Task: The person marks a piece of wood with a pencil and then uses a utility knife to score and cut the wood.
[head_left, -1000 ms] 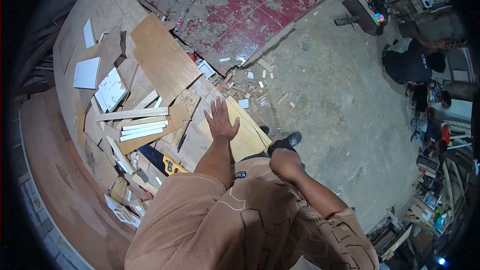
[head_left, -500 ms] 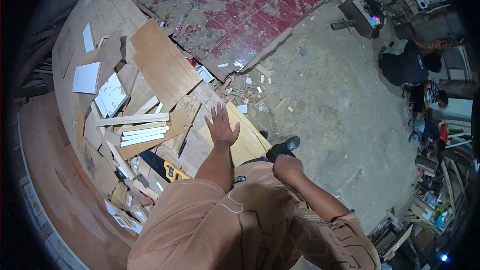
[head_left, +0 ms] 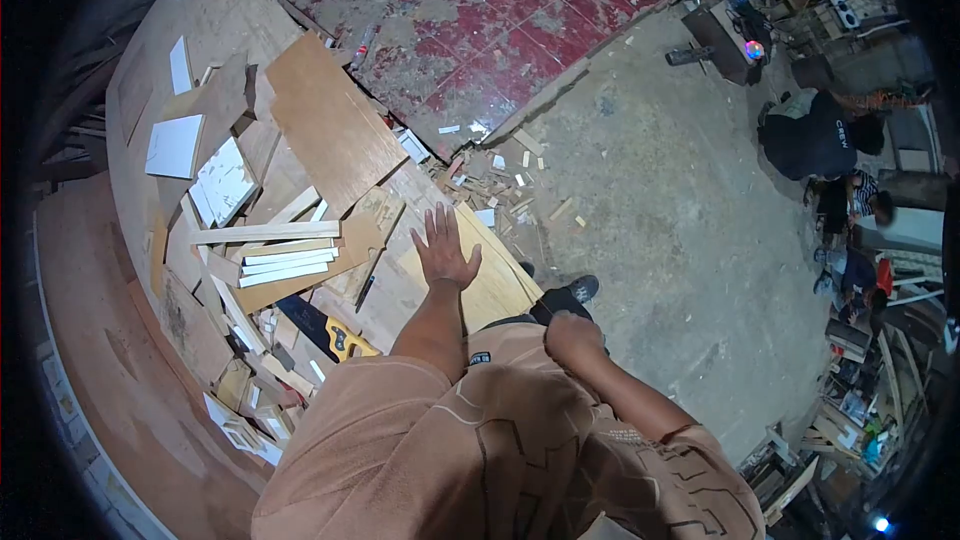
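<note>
My left hand lies flat with fingers spread on a pale plywood board at the edge of the work surface. Close to my waist, at the near end of that board, my right hand is closed in a fist; what it holds, if anything, is hidden. To the left of my left forearm lies a handsaw with a yellow handle and dark blade. A dark, slim pen-like item rests between the saw and my left hand.
White-edged wood strips, a brown sheet and white offcuts cover the surface at left. Wood scraps litter the floor ahead. At far right, a person in a black shirt crouches, with others nearby.
My left hand stays flat in place. My right hand has shifted very slightly near my waist. The view has tilted a little.
</note>
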{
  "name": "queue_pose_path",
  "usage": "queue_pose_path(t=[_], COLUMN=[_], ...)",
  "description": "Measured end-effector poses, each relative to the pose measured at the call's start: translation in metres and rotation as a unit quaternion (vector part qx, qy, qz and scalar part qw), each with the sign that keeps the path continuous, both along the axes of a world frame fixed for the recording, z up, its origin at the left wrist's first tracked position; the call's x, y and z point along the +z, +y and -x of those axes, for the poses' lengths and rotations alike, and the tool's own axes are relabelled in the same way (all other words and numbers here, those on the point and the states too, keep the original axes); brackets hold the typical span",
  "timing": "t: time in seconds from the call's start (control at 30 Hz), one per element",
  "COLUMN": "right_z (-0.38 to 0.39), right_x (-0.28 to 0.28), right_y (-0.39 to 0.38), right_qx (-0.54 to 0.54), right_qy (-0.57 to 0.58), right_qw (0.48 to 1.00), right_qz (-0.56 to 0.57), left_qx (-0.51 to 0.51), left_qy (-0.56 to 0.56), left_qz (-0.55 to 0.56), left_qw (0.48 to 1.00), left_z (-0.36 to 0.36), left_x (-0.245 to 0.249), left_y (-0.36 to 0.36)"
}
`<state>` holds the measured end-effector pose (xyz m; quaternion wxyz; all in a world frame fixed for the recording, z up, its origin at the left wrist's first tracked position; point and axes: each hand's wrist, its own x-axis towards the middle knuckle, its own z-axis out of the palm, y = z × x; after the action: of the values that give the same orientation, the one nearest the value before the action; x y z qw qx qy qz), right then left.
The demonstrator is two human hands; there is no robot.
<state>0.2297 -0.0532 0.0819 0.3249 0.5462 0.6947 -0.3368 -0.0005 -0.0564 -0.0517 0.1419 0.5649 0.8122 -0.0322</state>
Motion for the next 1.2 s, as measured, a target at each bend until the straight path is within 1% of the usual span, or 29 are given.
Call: queue_pose_path(t=[0.03, 0.07, 0.13, 0.17, 0.2, 0.23, 0.3, 0.37, 0.43, 0.47, 0.53, 0.57, 0.6, 0.63, 0.67, 0.7, 0.73, 0.77, 0.8, 0.83, 0.9, 0.93, 0.97, 1.0, 1.03, 1.07, 1.13, 1.17, 1.2], right_z=[-0.001, 0.002, 0.017, 0.028, 0.042, 0.041, 0.038, 0.011, -0.002, -0.003, 0.004, 0.010, 0.022, 0.035, 0.041, 0.053, 0.050, 0.044, 0.039, 0.028, 0.010, 0.007, 0.007, 0.007, 0.008, 0.015, 0.038, 0.043, 0.045], right_x=[0.005, -0.004, -0.049, -0.092, -0.104, -0.107, -0.099, -0.073, -0.011, 0.007, 0.011, 0.011, -0.006, -0.036, -0.094, -0.107, -0.112, -0.115, -0.098, -0.072, -0.001, 0.015, 0.014, 0.010, 0.005, -0.005, -0.037, -0.058, -0.083], right_y=[-0.003, -0.001, 0.008, 0.013, 0.021, 0.020, 0.020, 0.008, 0.006, 0.008, 0.013, 0.016, 0.021, 0.025, 0.020, 0.026, 0.024, 0.019, 0.016, 0.017, 0.021, 0.023, 0.024, 0.022, 0.021, 0.024, 0.031, 0.032, 0.033], right_qx=[0.002, 0.000, 0.007, -0.021, -0.048, -0.044, -0.045, -0.012, -0.013, -0.012, 0.013, 0.037, 0.029, 0.022, 0.001, -0.019, -0.018, -0.007, 0.002, 0.009, 0.021, 0.035, 0.036, 0.008, -0.021, -0.022, 0.084, 0.086, 0.048], right_qy=[-0.025, -0.025, 0.004, 0.005, 0.006, 0.008, 0.046, 0.012, -0.018, -0.044, -0.030, -0.016, -0.034, -0.052, -0.031, -0.011, -0.008, -0.004, -0.004, -0.017, -0.027, -0.032, -0.033, -0.045, -0.057, -0.057, -0.018, -0.016, 0.004], right_qw=[1.000, 1.000, 1.000, 1.000, 0.999, 0.999, 0.998, 0.999, 0.999, 0.998, 0.999, 0.998, 0.997, 0.995, 0.998, 1.000, 1.000, 1.000, 1.000, 0.999, 0.998, 0.998, 0.998, 0.998, 0.998, 0.998, 0.994, 0.993, 0.998], right_qz=[-0.011, -0.011, 0.013, 0.007, 0.001, 0.003, 0.000, 0.030, 0.037, 0.043, 0.044, 0.044, 0.061, 0.078, 0.045, 0.011, 0.010, 0.005, 0.001, 0.045, 0.046, 0.046, 0.046, 0.040, 0.032, 0.032, 0.073, 0.074, 0.050], left_qx=[0.000, -0.002, -0.003, -0.002, 0.003, 0.002, -0.004, 0.002, 0.001, 0.002, 0.002, 0.001, 0.001, 0.000, -0.001, 0.002, 0.001, -0.002, -0.005, -0.003, 0.000, 0.002, 0.002, 0.001, 0.004, 0.009, 0.008, 0.005, 0.006], left_qy=[0.002, 0.003, 0.002, 0.004, 0.006, 0.008, 0.011, -0.006, -0.007, -0.002, 0.001, 0.004, 0.003, 0.005, 0.006, 0.007, -0.002, -0.011, -0.011, -0.009, -0.010, -0.007, -0.003, -0.004, -0.021, -0.037, -0.031, -0.025, -0.024], left_qz=[0.005, 0.009, 0.003, -0.004, -0.002, -0.004, -0.004, -0.004, -0.002, -0.002, -0.003, -0.004, -0.003, -0.012, -0.021, -0.021, -0.016, -0.010, -0.008, -0.001, 0.004, 0.005, 0.007, 0.008, -0.006, -0.020, -0.026, -0.032, -0.033], left_qw=[1.000, 1.000, 1.000, 1.000, 1.000, 1.000, 1.000, 1.000, 1.000, 1.000, 1.000, 1.000, 1.000, 1.000, 1.000, 1.000, 1.000, 1.000, 1.000, 1.000, 1.000, 1.000, 1.000, 1.000, 1.000, 0.999, 0.999, 0.999, 0.999], left_z=[-0.001, -0.001, -0.003, -0.002, -0.002, -0.002, 0.001, -0.001, -0.002, -0.001, -0.001, -0.002, -0.003, -0.002, -0.002, -0.003, -0.003, 0.000, 0.002, 0.001, -0.001, -0.001, -0.001, -0.001, -0.001, -0.001, -0.002, -0.002, -0.004], left_x=[0.000, 0.000, -0.001, -0.001, -0.002, -0.003, -0.003, -0.003, -0.002, -0.001, -0.003, -0.004, -0.005, -0.005, -0.004, -0.003, -0.001, 0.001, 0.001, 0.000, -0.002, -0.002, -0.003, -0.001, 0.002, 0.003, 0.002, 0.001, 0.001], left_y=[-0.001, 0.000, 0.000, -0.001, -0.002, -0.001, -0.001, -0.001, -0.002, -0.001, -0.002, -0.002, -0.002, -0.001, -0.002, -0.003, -0.001, -0.001, -0.002, -0.002, 0.000, 0.000, -0.001, -0.002, -0.001, 0.000, 0.000, -0.001, -0.001])
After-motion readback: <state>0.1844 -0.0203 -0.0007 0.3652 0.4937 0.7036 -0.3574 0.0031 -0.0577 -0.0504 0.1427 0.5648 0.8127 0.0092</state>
